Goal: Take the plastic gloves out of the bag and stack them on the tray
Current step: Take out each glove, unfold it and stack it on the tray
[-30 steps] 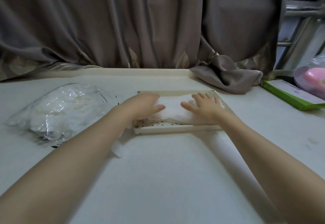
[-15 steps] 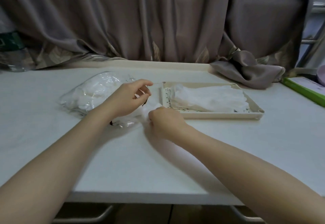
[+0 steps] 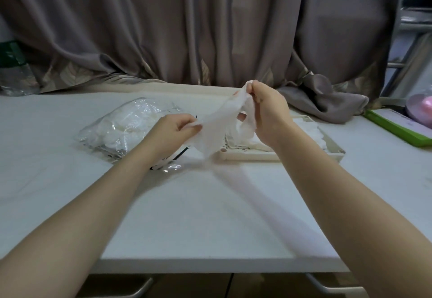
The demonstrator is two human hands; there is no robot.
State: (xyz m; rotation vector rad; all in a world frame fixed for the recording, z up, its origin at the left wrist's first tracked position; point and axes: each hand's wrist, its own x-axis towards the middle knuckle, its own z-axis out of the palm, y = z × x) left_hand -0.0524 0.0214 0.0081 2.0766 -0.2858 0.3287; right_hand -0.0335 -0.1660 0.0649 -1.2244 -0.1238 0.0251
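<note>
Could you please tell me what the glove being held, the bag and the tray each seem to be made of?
Glove: thin, milky, translucent plastic film, apparently; it drapes and crumples. Bag: clear glossy plastic, with wrinkles and glints. Tray: rigid cream plastic, probably; smooth matte rim.

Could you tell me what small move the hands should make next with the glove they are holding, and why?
Probably carry the thin white plastic glove, pinched and stretched above the table between left hand and right hand, rightward and lay it flat on the gloves already in the cream rectangular tray.
</note>
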